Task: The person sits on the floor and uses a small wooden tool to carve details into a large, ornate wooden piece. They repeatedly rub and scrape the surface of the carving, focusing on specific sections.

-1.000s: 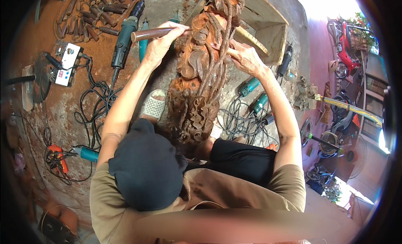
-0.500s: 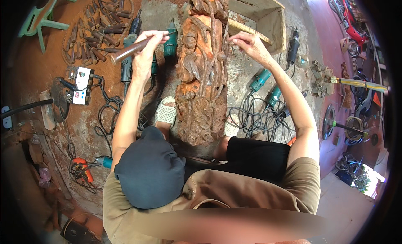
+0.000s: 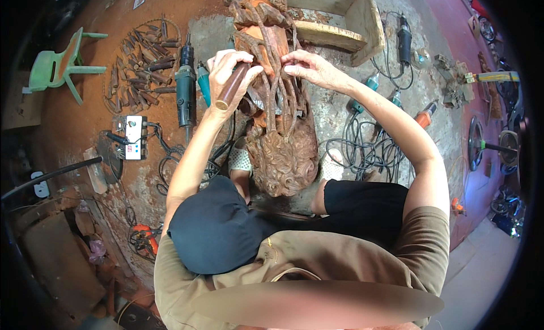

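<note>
A long brown wood carving (image 3: 283, 154), with twisting stems and curled relief, lies lengthwise in front of me between my feet. My left hand (image 3: 226, 75) is closed around the wooden handle of a carving chisel (image 3: 231, 89) at the carving's left side. The handle's butt slants toward me; the blade end is hidden. Across from it, my right hand (image 3: 314, 72) reaches to the carved stems, thumb and fingers slightly apart, fingertips at the wood. Nothing shows between them.
Many wooden-handled tools (image 3: 141, 69) lie heaped at the left, near a green plastic chair (image 3: 56, 69). A power tool (image 3: 185, 92) and a white control box (image 3: 134, 137) are closer. Tangled cables (image 3: 368, 146) lie right. A wooden frame (image 3: 368, 24) stands beyond; a dark cap (image 3: 209, 228) covers my left thigh.
My left hand has come down and right to the carving, turning the chisel handle toward me. My right hand has moved left onto the stems. The whole view has shifted somewhat.
</note>
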`<state>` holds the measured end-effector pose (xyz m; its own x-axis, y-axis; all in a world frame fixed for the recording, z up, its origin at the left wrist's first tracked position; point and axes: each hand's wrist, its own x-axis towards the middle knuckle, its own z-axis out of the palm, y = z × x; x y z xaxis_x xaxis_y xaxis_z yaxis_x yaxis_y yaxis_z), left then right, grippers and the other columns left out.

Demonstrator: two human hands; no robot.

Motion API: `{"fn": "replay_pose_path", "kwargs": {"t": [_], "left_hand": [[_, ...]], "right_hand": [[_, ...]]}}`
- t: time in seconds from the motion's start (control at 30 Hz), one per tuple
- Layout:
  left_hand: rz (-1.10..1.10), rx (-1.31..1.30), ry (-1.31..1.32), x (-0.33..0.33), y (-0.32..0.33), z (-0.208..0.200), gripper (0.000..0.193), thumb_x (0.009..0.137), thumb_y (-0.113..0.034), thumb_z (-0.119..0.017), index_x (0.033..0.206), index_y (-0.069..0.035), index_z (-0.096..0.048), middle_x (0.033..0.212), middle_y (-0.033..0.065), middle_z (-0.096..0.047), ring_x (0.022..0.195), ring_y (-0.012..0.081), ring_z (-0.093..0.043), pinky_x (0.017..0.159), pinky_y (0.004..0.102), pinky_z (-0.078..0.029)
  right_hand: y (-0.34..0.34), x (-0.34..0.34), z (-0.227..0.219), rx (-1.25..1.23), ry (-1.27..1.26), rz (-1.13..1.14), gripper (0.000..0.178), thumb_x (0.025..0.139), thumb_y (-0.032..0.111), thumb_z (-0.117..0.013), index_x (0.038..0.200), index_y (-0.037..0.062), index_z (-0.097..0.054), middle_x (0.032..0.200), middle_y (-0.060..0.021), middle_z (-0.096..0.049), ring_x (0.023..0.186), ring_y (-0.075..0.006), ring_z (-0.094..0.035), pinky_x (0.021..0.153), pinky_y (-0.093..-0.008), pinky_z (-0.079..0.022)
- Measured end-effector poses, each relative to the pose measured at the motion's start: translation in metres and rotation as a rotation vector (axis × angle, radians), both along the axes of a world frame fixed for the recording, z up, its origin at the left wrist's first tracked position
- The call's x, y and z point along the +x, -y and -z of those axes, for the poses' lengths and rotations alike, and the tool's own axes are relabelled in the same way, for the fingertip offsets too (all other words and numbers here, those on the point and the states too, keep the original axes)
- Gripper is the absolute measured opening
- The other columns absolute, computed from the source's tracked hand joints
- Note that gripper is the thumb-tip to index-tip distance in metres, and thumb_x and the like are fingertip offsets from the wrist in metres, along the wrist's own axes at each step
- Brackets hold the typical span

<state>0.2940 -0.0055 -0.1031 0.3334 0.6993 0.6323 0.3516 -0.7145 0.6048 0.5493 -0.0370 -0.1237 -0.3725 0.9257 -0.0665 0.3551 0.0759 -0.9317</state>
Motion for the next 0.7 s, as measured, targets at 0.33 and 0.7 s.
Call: {"fn": "replay_pose_path", "kwargs": {"t": [0.33, 0.7], "left_hand": [[0.066, -0.296, 0.115, 0.004, 0.013, 0.002, 0.014, 0.079, -0.007, -0.079, 0.087, -0.003, -0.068, 0.088, 0.0055, -0.072, 0.079, 0.012, -0.065, 0.074, 0.0276, -0.051], [0.155, -0.359, 0.016, 0.019, 0.023, -0.018, 0.02, 0.079, -0.01, -0.08, 0.091, -0.004, -0.065, 0.084, 0.0037, -0.069, 0.077, 0.0132, -0.063, 0.072, 0.0273, -0.05]], "right_hand": [[0.004, 0.006, 0.005, -0.052, -0.036, -0.007, 0.04, 0.097, 0.035, -0.061, 0.121, 0.0023, -0.061, 0.11, -0.0065, -0.064, 0.105, -0.0138, -0.057, 0.095, -0.0295, -0.045], [0.046, -0.014, -0.053, 0.15, 0.076, 0.137, 0.037, 0.089, 0.033, -0.071, 0.115, 0.0097, -0.059, 0.094, -0.002, -0.059, 0.084, -0.0106, -0.055, 0.073, -0.0279, -0.047]]}}
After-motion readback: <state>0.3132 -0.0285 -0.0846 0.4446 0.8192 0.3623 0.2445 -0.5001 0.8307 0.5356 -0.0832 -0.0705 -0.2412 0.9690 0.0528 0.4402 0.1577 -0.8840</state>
